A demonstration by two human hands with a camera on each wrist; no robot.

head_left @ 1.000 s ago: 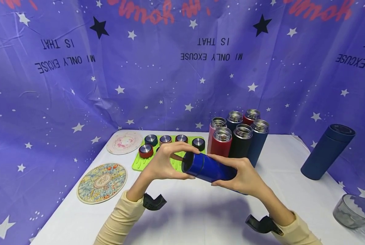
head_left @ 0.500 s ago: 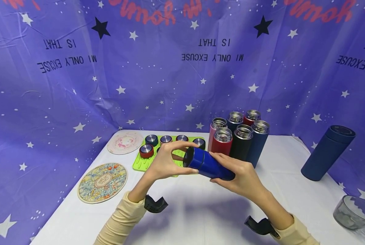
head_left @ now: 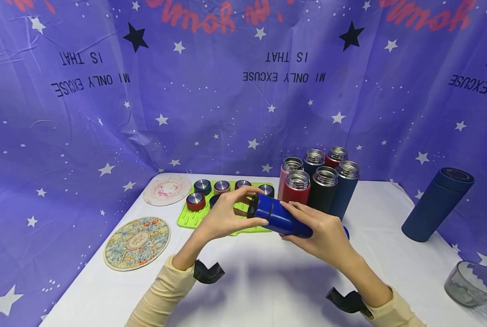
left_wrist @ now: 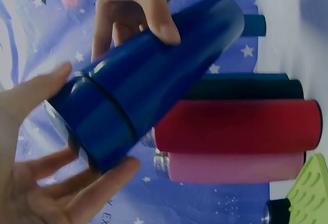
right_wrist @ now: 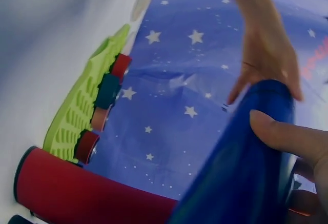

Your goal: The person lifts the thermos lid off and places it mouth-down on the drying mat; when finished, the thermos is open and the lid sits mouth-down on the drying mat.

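Observation:
A glossy blue thermos (head_left: 283,218) is held aloft over the table, tilted with its lid end toward the left. My left hand (head_left: 226,214) grips the lid (left_wrist: 97,124) at that end, fingers on one side and thumb on the other. Around the body, just past the dark seam ring, my right hand (head_left: 321,229) is wrapped; its thumb (right_wrist: 271,129) lies along the blue side. Behind the right hand stand several lidless thermoses, among them a red one (head_left: 296,190), a black one (head_left: 322,190) and a pink one (left_wrist: 236,167).
A green mat (head_left: 192,218) bears several thermos lids, including a red one (head_left: 196,201). Two round coasters lie at left, one patterned (head_left: 137,244), one pink (head_left: 167,190). At right stand a dark blue lidded thermos (head_left: 435,206) and a glass bowl (head_left: 468,290).
Both hands have shifted slightly with the blue thermos, its lid end rising a little and moving right. The left fingers have turned a bit around the lid.

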